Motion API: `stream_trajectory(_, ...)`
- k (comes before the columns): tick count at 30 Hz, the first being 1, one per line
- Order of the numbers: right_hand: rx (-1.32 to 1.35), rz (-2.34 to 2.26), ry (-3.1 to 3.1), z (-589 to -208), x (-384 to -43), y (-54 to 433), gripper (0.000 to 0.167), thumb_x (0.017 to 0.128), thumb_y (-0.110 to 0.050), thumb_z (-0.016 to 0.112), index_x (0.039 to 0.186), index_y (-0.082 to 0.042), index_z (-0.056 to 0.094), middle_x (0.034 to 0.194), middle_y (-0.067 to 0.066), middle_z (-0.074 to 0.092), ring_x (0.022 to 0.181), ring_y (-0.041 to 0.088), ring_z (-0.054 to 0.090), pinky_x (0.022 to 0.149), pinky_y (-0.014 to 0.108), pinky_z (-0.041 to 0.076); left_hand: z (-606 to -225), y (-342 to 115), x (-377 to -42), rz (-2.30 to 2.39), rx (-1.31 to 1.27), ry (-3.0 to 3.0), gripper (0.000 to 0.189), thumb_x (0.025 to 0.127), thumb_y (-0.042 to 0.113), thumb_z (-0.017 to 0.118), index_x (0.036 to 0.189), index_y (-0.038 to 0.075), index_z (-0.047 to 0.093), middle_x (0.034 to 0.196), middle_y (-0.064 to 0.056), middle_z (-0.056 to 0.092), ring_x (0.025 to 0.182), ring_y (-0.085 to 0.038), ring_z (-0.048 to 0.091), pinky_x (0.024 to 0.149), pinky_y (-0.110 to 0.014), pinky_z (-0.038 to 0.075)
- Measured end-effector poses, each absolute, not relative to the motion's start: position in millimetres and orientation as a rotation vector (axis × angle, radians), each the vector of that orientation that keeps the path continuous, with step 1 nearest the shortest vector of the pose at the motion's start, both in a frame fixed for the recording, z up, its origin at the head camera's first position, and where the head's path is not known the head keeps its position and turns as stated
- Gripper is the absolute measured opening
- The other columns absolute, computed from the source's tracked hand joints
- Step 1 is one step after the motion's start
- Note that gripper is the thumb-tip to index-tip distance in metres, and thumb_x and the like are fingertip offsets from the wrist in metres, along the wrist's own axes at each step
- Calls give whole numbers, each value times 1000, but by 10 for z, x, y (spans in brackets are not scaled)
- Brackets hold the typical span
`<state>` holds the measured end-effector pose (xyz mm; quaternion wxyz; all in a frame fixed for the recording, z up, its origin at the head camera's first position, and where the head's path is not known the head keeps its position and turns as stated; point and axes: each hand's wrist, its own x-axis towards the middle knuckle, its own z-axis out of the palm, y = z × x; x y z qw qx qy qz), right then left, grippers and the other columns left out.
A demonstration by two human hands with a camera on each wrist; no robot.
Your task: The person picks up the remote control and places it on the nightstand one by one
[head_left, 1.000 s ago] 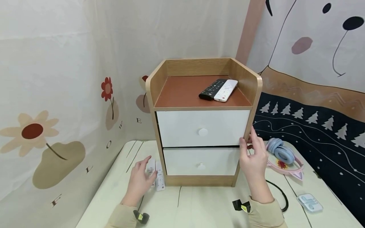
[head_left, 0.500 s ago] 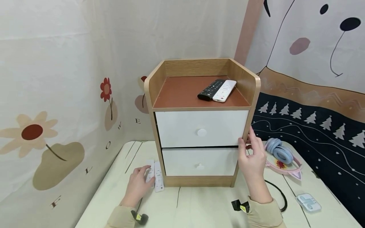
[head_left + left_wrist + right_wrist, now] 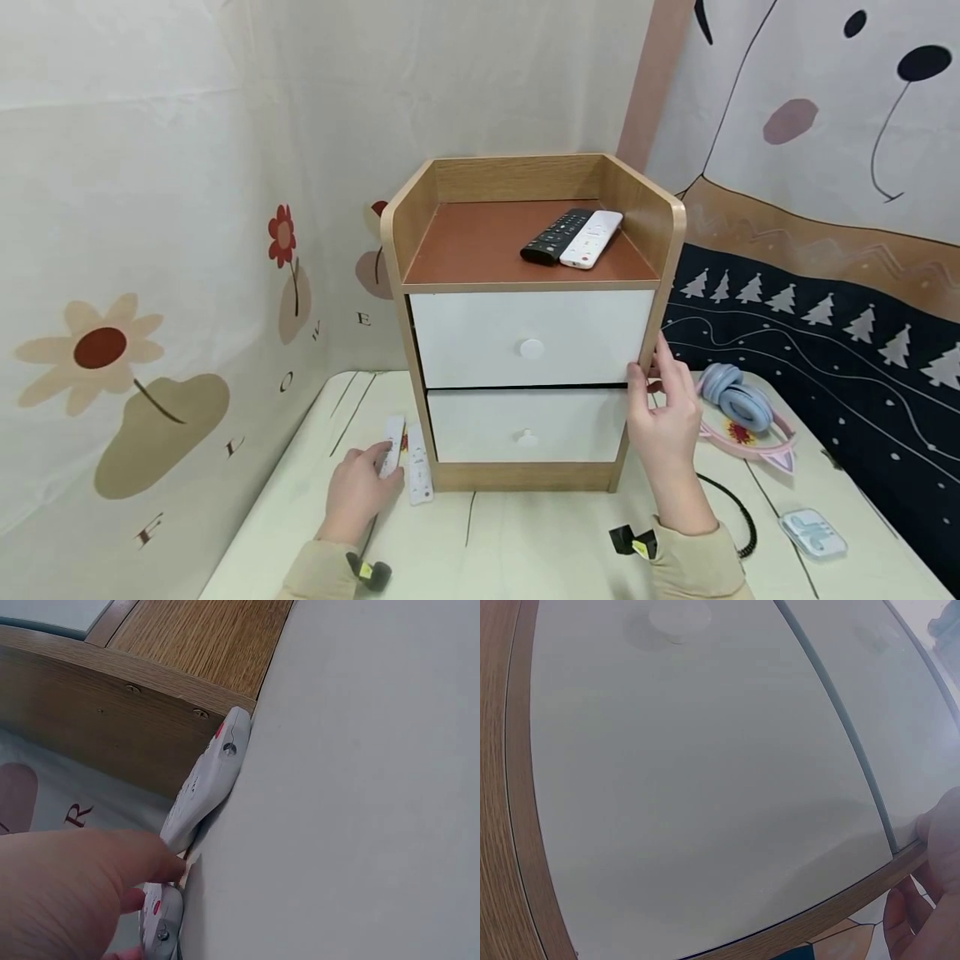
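Note:
A wooden drawer cabinet (image 3: 525, 477) with two white drawers stands on the pale surface. At its lower left, two white remote controls lie side by side with a gap between them. My left hand (image 3: 357, 493) grips the left white remote control (image 3: 392, 440), its thumb on the near side; the fingers on the far side are partly hidden. The other white remote control (image 3: 214, 776) lies against the cabinet's side, apart from the hand's hold. My right hand (image 3: 667, 417) holds the cabinet's right front edge, thumb at the front and fingers along the outer side.
On the cabinet's top shelf lie a black remote (image 3: 557, 237) and a white remote (image 3: 592, 239). Blue-and-pink headphones (image 3: 742, 408), a coiled black cable (image 3: 742, 512) and a small clear case (image 3: 814, 533) are at the right. Printed cloth walls the left and back.
My left hand has come down onto the left white remote, taken hold of it and shifted it slightly left, widening the gap between the two. My right hand stays on the cabinet edge.

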<state>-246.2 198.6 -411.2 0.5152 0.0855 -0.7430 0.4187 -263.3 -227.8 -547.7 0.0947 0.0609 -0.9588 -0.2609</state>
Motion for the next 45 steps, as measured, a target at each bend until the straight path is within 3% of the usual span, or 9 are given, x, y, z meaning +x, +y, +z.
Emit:
stream_trajectory(7,187,1021,-1788,-4092,-2442,1986,61,101,2,74,159,-8,58,108,26,69,101,-12,51,85,1,44,-5453,-2296,-2638,-816,224,-2847,56,91,26,76,142,4,72,110,-21,73,89,-28,67,71,-44,56)
stream_trajectory(13,195,1008,-1763,-4084,-2445,1974,61,98,5,75,156,-6,61,105,25,70,99,-8,53,84,2,44,-5385,-2296,-2624,-949,276,-2755,49,89,24,77,134,5,77,112,-23,75,81,-24,66,62,-31,49)
stream_trajectory(22,183,1009,-1810,-4118,-2432,1986,60,101,1,73,159,-8,58,107,25,69,100,-13,50,84,0,43,-5196,-2221,-2596,-942,220,-2574,42,89,26,80,127,10,81,110,-18,77,91,-28,72,69,-31,51)
stream_trajectory(26,203,995,-1793,-4119,-2425,1965,61,100,3,73,158,-7,59,104,23,69,97,-6,53,83,2,44,-5009,-2186,-2549,-1033,244,-2464,38,90,29,82,126,15,82,107,-11,77,90,-23,69,67,-28,49)
stream_trajectory(31,193,1001,-1797,-4096,-2423,1964,61,101,2,73,159,-8,58,106,23,70,99,-6,53,84,2,44,-4683,-2106,-2518,-1056,177,-2302,32,88,26,87,119,19,85,97,-6,77,77,-13,63,63,-24,45)
stream_trajectory(36,190,1001,-1781,-4092,-2418,1961,61,99,4,74,158,-7,60,104,23,70,97,-4,53,83,1,43,-4352,-2074,-2468,-970,19,-2172,28,82,19,91,110,16,88,85,-3,74,71,-6,60,59,-20,44)
stream_trajectory(45,212,979,-1749,-4109,-2450,1974,60,96,6,76,154,-4,63,101,23,70,93,6,57,81,2,44,-3739,-2088,-2352,-941,-142,-2031,29,83,12,91,111,6,86,86,-9,71,72,-4,56,57,-7,44)
